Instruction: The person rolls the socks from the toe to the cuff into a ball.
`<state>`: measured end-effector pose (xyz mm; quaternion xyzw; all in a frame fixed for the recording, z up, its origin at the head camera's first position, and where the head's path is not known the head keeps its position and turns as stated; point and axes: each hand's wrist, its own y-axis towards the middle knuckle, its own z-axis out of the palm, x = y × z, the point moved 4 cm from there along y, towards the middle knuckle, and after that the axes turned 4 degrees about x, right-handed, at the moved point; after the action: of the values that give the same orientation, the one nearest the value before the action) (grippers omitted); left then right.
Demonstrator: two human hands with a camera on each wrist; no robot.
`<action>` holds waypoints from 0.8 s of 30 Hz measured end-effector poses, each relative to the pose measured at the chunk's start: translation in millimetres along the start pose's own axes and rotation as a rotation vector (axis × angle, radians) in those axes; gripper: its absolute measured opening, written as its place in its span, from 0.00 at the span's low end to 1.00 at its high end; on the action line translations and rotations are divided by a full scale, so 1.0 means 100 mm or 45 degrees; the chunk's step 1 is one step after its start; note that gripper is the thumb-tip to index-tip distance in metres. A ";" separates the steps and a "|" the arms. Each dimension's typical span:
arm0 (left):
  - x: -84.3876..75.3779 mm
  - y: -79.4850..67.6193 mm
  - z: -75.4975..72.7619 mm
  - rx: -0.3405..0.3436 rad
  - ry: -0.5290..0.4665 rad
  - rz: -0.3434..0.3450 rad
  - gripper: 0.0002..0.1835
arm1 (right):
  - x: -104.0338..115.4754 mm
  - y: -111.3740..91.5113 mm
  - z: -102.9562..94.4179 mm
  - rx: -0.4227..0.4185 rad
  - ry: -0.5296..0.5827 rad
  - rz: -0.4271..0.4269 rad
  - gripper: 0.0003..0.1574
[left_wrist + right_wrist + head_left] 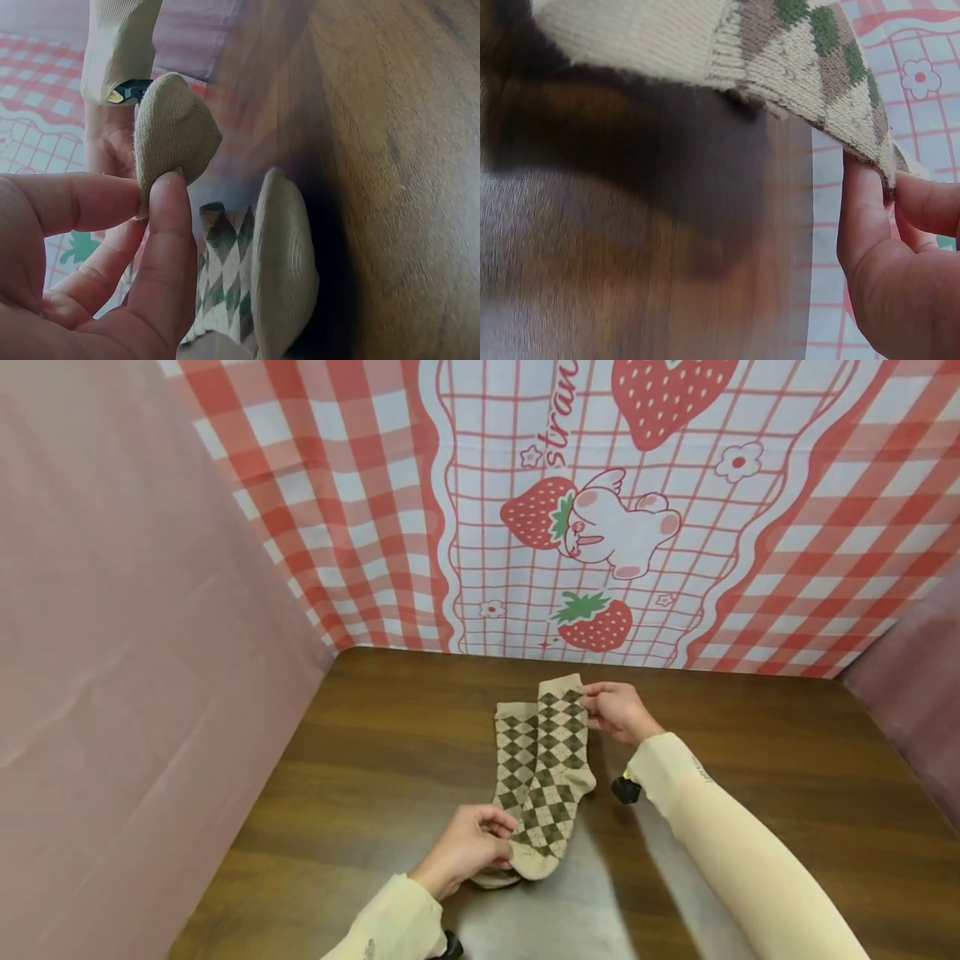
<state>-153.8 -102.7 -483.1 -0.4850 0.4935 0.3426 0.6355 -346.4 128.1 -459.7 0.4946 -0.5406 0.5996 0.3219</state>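
In the head view, two argyle socks are at the middle of the brown surface (pixel 375 760); the upper sock (pixel 558 747) overlaps the right part of the lower sock (pixel 514 747), with its cuff toward the back and its toe toward the front; the left hand (pixel 467 845) pinches the upper sock at its plain beige toe, while the right hand (pixel 618 710) grips the side edge just below its cuff; a strawberry-printed cloth (pixel 592 527) (red checks at its sides, a white rabbit figure near the middle) hangs behind, and a plain pink cloth (pixel 150 652) stands at the left.

In the left wrist view, the thumb and fingers (pixel 169 247) are closed narrowly on the beige toe, which is raised off the wood; the toe of the lower sock lies beside it on the surface; the right hand shows blurrily behind.

In the right wrist view, the right thumb and fingers (pixel 864 202) pinch the edge of the diamond-patterned part; the plain heel (pixel 641 41) is at upper left, above a dark shadow on the wood.
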 end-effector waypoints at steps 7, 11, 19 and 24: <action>0.02 -0.05 -0.09 -0.016 0.002 -0.009 0.17 | 0.01 0.04 0.09 -0.004 -0.073 -0.001 0.25; 0.02 -0.08 -0.14 -0.032 -0.009 -0.010 0.18 | 0.01 0.06 0.15 0.003 -0.062 0.008 0.24; 0.06 -0.13 -0.23 -0.056 -0.032 -0.018 0.19 | -0.01 0.10 0.29 0.033 -0.012 -0.009 0.22; 0.11 -0.15 -0.28 -0.058 -0.043 -0.034 0.18 | -0.02 0.14 0.39 0.054 -0.045 -0.008 0.21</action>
<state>-145.0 -134.0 -491.0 -0.5001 0.4684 0.3534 0.6369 -348.9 88.1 -469.4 0.5135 -0.5318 0.6012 0.3035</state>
